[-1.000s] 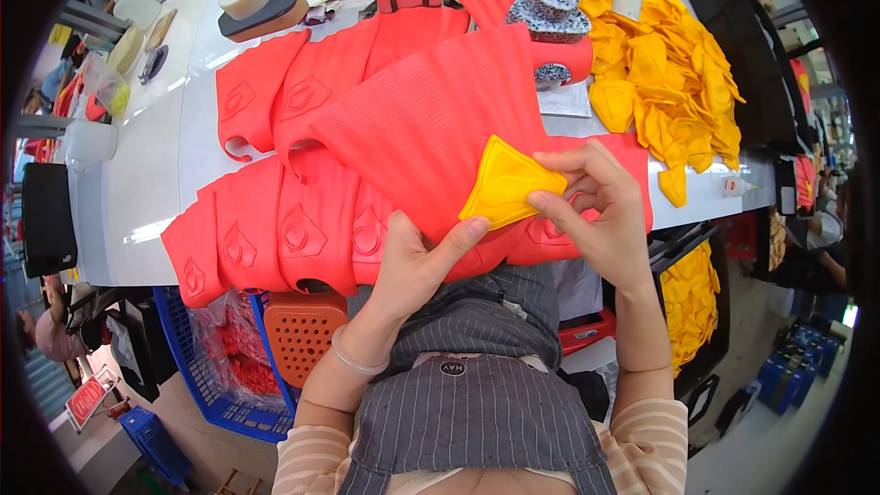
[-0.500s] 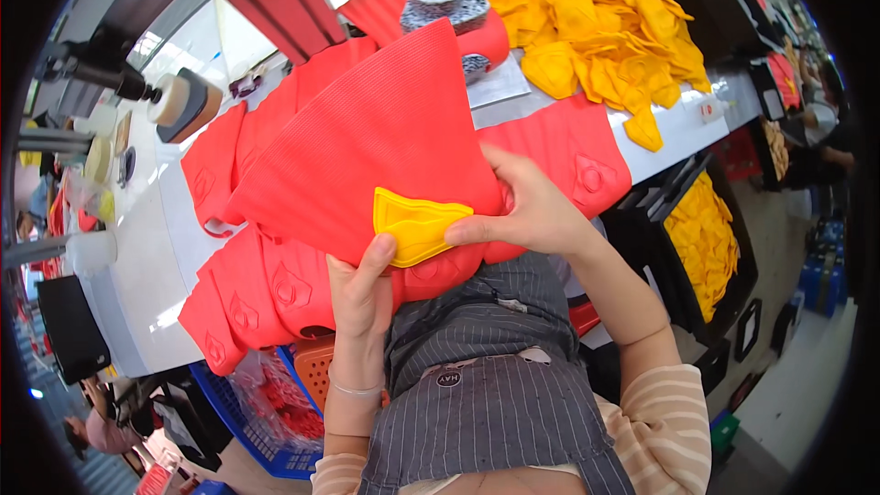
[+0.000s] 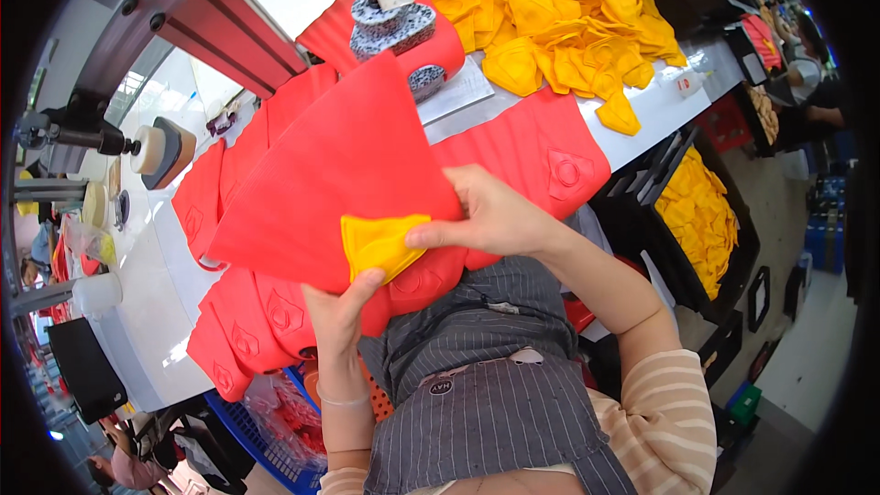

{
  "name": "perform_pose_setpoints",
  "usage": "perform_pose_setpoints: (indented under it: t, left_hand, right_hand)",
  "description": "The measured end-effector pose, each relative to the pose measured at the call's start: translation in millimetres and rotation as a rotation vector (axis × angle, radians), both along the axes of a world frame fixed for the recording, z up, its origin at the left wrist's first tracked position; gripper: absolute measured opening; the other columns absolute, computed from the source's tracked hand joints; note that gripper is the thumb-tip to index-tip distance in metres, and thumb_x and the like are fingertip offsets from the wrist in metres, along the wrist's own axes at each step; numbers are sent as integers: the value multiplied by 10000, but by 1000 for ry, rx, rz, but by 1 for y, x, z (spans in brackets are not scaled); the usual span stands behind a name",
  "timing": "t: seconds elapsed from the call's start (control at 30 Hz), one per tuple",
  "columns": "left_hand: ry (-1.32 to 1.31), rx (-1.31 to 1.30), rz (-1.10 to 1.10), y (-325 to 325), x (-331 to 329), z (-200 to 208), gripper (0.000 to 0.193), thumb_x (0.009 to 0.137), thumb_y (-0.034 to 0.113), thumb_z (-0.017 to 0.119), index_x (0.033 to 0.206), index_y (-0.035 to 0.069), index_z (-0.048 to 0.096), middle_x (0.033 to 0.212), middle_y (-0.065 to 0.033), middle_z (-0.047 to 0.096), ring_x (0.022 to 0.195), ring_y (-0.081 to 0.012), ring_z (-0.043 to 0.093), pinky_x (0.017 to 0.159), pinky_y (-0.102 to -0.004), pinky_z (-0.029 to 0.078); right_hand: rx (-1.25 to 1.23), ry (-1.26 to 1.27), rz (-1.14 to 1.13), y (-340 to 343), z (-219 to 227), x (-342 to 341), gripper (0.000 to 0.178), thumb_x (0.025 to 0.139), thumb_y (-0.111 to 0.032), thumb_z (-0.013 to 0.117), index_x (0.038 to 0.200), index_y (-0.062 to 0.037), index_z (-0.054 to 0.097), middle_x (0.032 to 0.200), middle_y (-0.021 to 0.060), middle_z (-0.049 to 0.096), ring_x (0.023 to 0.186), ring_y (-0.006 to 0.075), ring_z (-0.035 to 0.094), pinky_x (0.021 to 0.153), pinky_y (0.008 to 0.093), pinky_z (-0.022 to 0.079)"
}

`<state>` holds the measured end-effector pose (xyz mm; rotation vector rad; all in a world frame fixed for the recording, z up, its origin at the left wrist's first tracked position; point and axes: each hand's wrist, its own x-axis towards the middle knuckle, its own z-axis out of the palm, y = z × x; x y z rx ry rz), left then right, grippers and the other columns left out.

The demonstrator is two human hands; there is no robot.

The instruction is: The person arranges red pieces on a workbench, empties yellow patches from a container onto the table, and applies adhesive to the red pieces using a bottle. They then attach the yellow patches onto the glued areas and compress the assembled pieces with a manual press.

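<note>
A large red fabric piece [image 3: 339,183] is lifted off the white table [image 3: 156,302], with a small yellow fabric piece [image 3: 378,244] laid on its lower corner. My right hand [image 3: 490,215] pinches the red piece together with the yellow one at its right edge. My left hand [image 3: 337,316] grips the bottom of the yellow piece and the red fabric from below. More red pieces [image 3: 243,330] with embossed emblems lie stacked on the table beneath.
A heap of yellow fabric pieces [image 3: 559,18] covers the table's far right. A press head [image 3: 392,23] on a red frame [image 3: 229,27] stands behind the fabric. A black bin with yellow pieces [image 3: 701,211] sits on my right, a blue crate [image 3: 247,431] below left.
Both hands have lifted the red piece with the yellow one higher and drawn it nearer to me. The view has swung so the table tilts more.
</note>
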<state>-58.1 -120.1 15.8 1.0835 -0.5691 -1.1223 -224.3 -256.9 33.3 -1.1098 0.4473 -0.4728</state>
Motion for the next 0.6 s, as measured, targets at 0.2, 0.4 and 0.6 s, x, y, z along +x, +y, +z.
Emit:
perform_pose_setpoints:
  t: [0.2,0.4,0.6]
  left_hand:
    - [-77,-10,167,3,-7,4,605,724,-48,694,1267,-11,431,1203,-125,551,1104,-218,549,966,-353,428]
    - [111,-34,205,8,3,3,638,754,-37,651,1326,9,373,1233,-115,534,1121,-224,543,985,-366,418]
    - [278,-55,224,20,28,8,670,784,-3,623,1374,40,310,1275,-109,502,1159,-241,513,1024,-391,381]
  right_hand:
    - [-279,-29,-17,4,10,9,577,711,-103,785,1185,52,495,1155,103,593,1061,148,553,930,308,440]
    - [-651,2,-183,7,8,19,624,748,-96,751,1254,24,404,1129,115,584,1058,174,558,926,312,439]
    - [-512,-241,-625,-88,38,39,231,1012,-289,324,1065,-74,392,1090,197,580,1003,247,585,932,369,420]
